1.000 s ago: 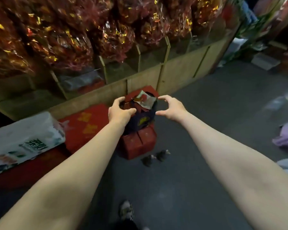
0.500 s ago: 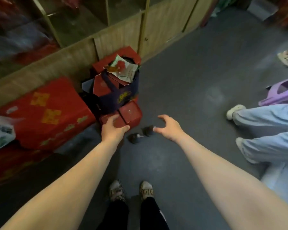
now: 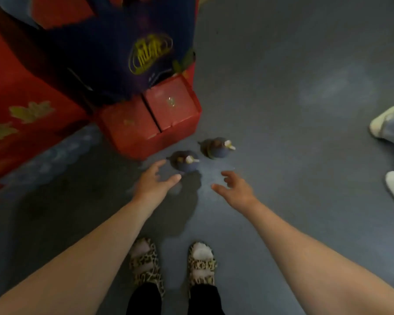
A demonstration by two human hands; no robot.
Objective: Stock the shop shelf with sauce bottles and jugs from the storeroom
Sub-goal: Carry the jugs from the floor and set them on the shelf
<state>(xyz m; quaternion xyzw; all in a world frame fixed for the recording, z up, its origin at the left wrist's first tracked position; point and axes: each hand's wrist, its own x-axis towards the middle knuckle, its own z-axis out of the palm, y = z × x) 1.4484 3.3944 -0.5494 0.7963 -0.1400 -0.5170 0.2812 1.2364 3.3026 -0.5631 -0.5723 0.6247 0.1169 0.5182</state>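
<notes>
Two small dark jugs with pale caps stand on the grey floor: the left jug and the right jug, both just in front of a red box. My left hand hangs open just below and left of the left jug, its fingers spread and close to it without touching. My right hand is open too, a little below the right jug and apart from it. Neither hand holds anything.
A dark blue bag with a gold logo sits on the red box. A large red carton lies at the left. My feet in leopard slippers are below. Another person's pale shoes are at the right edge.
The view has tilted down and closer to the floor. Both hands have dropped from the blue bag toward the two jugs, still open and holding nothing.
</notes>
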